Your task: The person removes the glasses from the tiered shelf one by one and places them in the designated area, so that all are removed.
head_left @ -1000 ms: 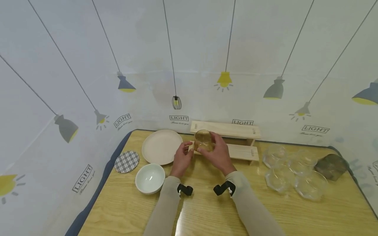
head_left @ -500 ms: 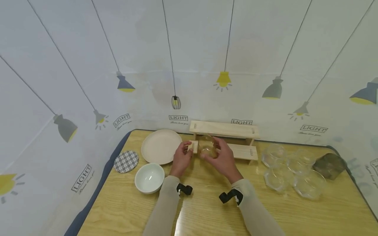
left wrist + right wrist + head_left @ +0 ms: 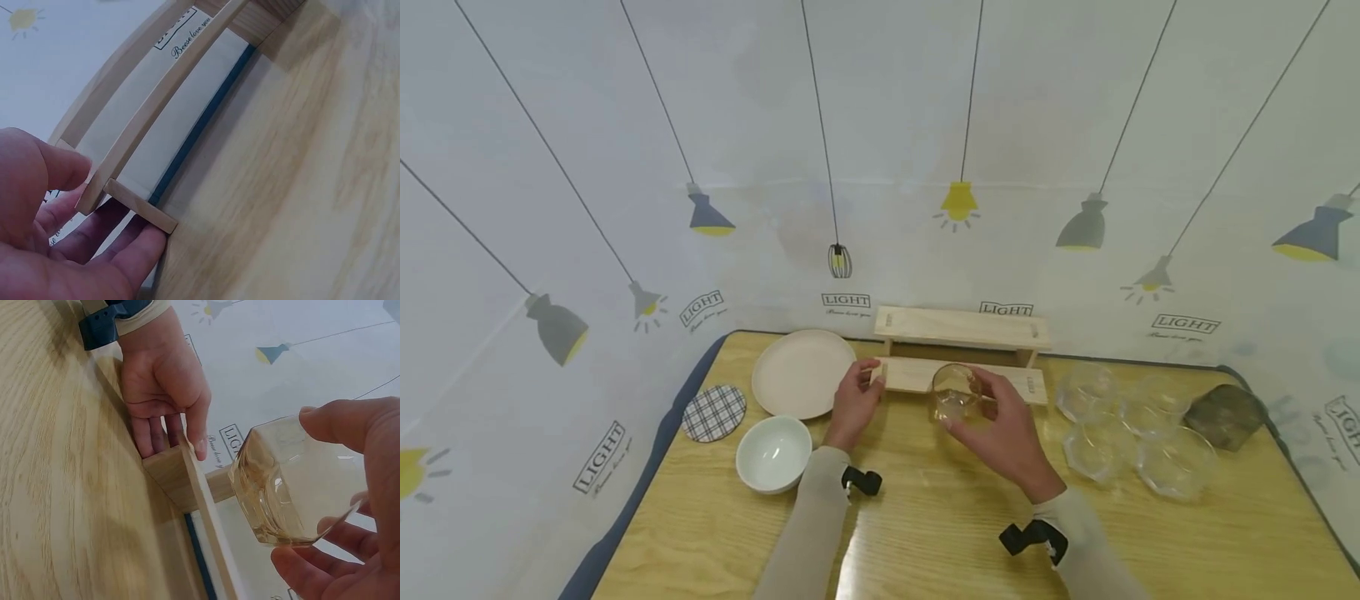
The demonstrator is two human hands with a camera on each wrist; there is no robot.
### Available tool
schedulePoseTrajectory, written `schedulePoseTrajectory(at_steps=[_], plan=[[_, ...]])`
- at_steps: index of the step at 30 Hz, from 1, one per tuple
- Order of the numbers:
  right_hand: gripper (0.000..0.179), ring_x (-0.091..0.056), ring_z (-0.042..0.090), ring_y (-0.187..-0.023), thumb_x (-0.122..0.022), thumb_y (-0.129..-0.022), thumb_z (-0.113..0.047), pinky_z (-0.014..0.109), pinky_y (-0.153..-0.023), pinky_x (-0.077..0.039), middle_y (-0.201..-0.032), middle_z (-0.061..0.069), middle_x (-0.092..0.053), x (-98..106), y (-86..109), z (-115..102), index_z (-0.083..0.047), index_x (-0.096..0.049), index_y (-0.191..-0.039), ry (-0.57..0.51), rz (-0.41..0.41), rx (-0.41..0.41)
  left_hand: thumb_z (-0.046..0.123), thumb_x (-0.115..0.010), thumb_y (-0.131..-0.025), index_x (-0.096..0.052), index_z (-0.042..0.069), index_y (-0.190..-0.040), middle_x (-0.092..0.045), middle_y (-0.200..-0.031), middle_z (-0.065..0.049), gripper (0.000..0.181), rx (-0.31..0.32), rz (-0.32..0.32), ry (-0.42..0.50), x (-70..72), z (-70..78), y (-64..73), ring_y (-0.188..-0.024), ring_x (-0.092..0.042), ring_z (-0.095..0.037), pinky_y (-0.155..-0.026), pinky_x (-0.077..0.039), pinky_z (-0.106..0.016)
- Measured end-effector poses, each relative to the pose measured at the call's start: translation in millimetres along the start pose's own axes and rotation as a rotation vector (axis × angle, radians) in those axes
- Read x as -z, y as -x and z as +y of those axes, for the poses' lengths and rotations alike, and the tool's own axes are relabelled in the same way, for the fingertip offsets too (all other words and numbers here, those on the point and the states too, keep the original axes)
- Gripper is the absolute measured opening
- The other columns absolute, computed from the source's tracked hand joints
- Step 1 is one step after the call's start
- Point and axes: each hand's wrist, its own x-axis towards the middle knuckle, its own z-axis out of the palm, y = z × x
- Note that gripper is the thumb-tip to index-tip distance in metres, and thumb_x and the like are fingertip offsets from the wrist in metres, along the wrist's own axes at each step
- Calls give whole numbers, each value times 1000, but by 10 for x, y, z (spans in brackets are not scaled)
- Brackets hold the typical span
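At the left end of a two-tier wooden shelf rack (image 3: pixel 913 375), my left hand (image 3: pixel 855 404) grips the lower board. The left wrist view has its thumb at the board's end and its fingers around the short wooden leg (image 3: pixel 142 206). My right hand (image 3: pixel 1006 425) holds an amber-tinted faceted glass (image 3: pixel 953 392) in front of the lower board, above the table. Thumb and fingers clasp opposite sides of this glass (image 3: pixel 269 487) in the right wrist view, tilted in that picture. Whether anything is inside it, I cannot tell.
Left of the rack lie a beige plate (image 3: pixel 801 375), a white bowl (image 3: pixel 774 454) and a checked round coaster (image 3: pixel 714 413). Several clear glass vessels (image 3: pixel 1097 450) stand on the right, beside a dark polygonal object (image 3: pixel 1225 417). A printed wall sheet (image 3: pixel 925 250) rises behind the table.
My right hand has carried the amber glass rightward and toward me, away from the rack's left end. My left hand stays at that end, its grip much the same.
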Motion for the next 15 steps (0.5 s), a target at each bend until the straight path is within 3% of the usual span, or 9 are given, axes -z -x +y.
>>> schedulePoseTrajectory(at_steps=[7,15], plan=[[79,-65,28,-120,-91,-85,-25,50,-92,-61,-141,9,-62,251,170,-83,-16,-52,-153,70,57,52,22,-72,-101,-63,18,-138,-67,-139,-15,38,-8,-3,33,10,-7,0,-120,-69,-30,-91,-59,-40],[81,-63,8,-117,-95,-78,-14,11,-87,-54,-137,8,-67,575,330,-134,-15,-57,-149,81,164,52,28,-73,-102,-61,22,-141,-69,-136,-12,41,-11,-8,16,2,-24,26,-115,-71,-28,-91,-59,-42]])
